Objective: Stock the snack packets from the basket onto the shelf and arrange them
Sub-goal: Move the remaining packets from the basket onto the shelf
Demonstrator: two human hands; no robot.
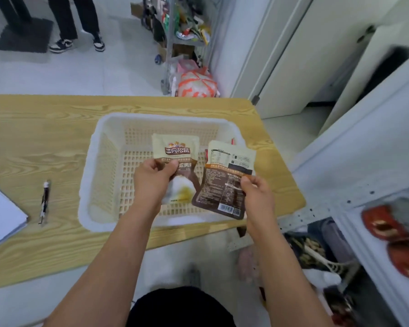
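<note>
The left hand [155,178] pinches a cream-and-brown plastic snack packet [175,147]. The right hand [255,190] pinches a brown barcode packet [224,180]. Both stand tall above the white plastic basket [90,161]. The white metal shelf [354,175] lies to the right, nearest the right hand.

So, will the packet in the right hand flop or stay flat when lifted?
Probably fairly flat: the right hand pinches the packet at one edge and it barely sags. Likely light, since a fingertip pinch carries it. The other packet creases in the left hand, so squeezing may crumple it.
</note>
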